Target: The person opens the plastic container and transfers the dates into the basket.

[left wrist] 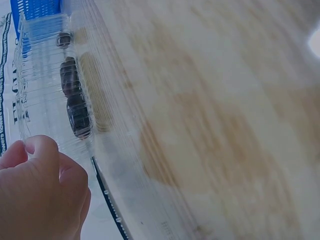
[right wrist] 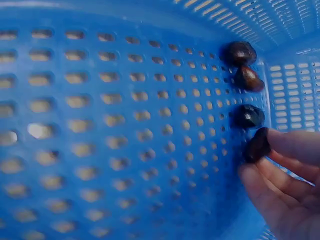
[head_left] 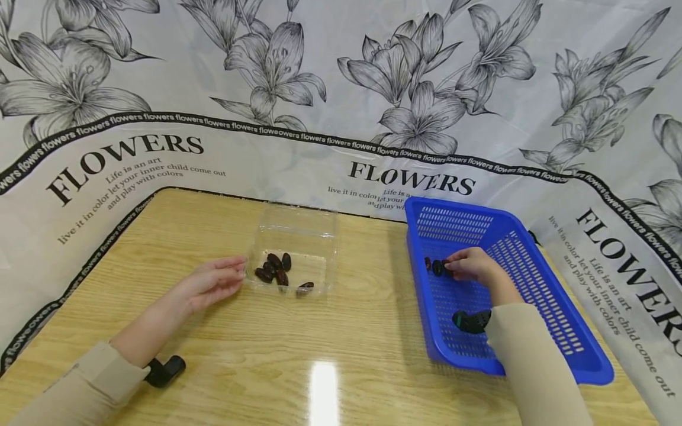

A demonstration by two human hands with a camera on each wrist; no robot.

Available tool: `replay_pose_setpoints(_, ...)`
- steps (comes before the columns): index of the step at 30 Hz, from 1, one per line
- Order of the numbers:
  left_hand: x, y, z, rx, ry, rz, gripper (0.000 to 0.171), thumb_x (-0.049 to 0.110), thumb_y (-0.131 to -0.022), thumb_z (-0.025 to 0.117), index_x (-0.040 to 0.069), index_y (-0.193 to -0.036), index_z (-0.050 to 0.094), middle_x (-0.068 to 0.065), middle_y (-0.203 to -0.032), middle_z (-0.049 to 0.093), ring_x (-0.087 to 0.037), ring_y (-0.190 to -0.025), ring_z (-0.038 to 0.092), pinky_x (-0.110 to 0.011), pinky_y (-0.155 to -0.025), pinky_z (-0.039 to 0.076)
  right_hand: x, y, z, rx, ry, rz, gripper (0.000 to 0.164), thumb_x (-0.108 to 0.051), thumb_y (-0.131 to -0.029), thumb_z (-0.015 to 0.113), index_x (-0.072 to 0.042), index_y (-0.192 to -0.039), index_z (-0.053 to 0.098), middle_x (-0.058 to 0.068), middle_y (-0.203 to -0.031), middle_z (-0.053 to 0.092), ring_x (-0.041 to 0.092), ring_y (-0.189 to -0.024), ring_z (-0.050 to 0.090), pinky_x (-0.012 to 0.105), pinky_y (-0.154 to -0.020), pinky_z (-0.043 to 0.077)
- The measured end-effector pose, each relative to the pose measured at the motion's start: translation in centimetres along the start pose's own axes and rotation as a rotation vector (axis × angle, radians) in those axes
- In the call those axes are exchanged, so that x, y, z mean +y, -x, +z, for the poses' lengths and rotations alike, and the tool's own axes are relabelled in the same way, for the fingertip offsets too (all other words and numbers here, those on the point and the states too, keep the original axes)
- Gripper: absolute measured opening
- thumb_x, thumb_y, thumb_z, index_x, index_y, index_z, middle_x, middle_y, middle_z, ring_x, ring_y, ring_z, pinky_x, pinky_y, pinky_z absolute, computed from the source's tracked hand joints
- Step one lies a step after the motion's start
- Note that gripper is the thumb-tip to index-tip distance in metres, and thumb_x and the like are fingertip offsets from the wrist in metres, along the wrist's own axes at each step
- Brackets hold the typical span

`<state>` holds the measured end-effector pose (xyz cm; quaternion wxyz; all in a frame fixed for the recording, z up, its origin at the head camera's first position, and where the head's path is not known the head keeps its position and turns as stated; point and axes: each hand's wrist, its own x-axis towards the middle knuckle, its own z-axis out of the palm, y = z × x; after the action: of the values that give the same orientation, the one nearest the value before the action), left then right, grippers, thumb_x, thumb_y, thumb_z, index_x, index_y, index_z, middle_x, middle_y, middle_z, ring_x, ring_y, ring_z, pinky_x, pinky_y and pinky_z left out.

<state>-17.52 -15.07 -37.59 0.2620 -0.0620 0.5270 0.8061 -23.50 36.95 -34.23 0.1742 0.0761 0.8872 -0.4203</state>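
Note:
On the left of the table in the head view, the clear plastic box [head_left: 326, 260] stands with its hinged lid raised at the back. Several dark brown dates [head_left: 274, 260] lie in it. My left hand [head_left: 217, 283] holds the box's left edge; in the left wrist view, thumb and index finger [left wrist: 44, 145] pinch the clear plastic. Inside the blue basket [head_left: 426, 319], my right hand [head_left: 474, 266] pinches a date [right wrist: 257, 145] between thumb and fingertips, close to the perforated floor. Three more dates [right wrist: 248, 116] lie in a row beside it, along the basket's end.
The wooden table [head_left: 330, 337] extends between the box and the basket. White floral-printed cloth [head_left: 298, 148] surrounds its back and sides. Black wrist devices [head_left: 167, 371] are worn on both arms; the right one hangs inside the basket.

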Motion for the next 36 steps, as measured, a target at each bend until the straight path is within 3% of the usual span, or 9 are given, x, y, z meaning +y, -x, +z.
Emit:
replay_pose_setpoints(15, 0.0, 0.0, -0.2, -0.007, 0.011, -0.005, 0.068, -0.004, -0.091, 0.052, -0.003, -0.147, 0.012, -0.003, -0.120, 0.043, -0.009, -0.094, 0.053, -0.020, -0.079, 0.047, -0.5, 0.1, 0.3, 0.039, -0.019, 0.052, 0.031, 0.003, -0.090, 0.054, 0.022, -0.113, 0.048, 0.002, -0.078, 0.060, 0.009, -0.063, 0.058, 0.026, -0.062, 0.054)
replay_pose_setpoints(22, 0.1, -0.1, -0.1, 0.002, 0.013, -0.003, 0.067, -0.006, -0.091, 0.051, -0.004, -0.146, 0.012, -0.003, -0.119, 0.044, -0.009, -0.092, 0.054, -0.019, -0.079, 0.048, -1.5, 0.7, -0.3, 0.081, 0.014, 0.067, 0.036, 0.001, -0.090, 0.052, 0.022, -0.118, 0.045, 0.016, -0.092, 0.062, 0.014, -0.071, 0.061, 0.034, -0.070, 0.055)
replay_pose_setpoints(30, 0.1, -0.1, -0.2, 0.007, 0.012, -0.003, 0.067, -0.006, -0.091, 0.050, -0.005, -0.146, 0.011, -0.001, -0.113, 0.047, -0.009, -0.090, 0.055, -0.019, -0.078, 0.048, -4.2, 1.5, -0.8, 0.055, -0.062, -0.022, 0.045, -0.006, -0.093, 0.053, 0.019, -0.128, 0.040, 0.002, -0.095, 0.060, 0.010, -0.079, 0.059, 0.031, -0.076, 0.054)
replay_pose_setpoints(36, 0.2, -0.1, -0.2, -0.012, 0.002, 0.011, 0.065, -0.006, -0.092, 0.048, -0.005, -0.146, 0.010, 0.000, -0.109, 0.049, -0.008, -0.085, 0.055, -0.019, -0.076, 0.048, -7.8, 1.6, -0.4, 0.021, -0.042, -0.106, 0.046, -0.009, -0.095, 0.050, 0.015, -0.132, 0.038, 0.020, -0.120, 0.050, 0.006, -0.082, 0.057, 0.031, -0.084, 0.051)
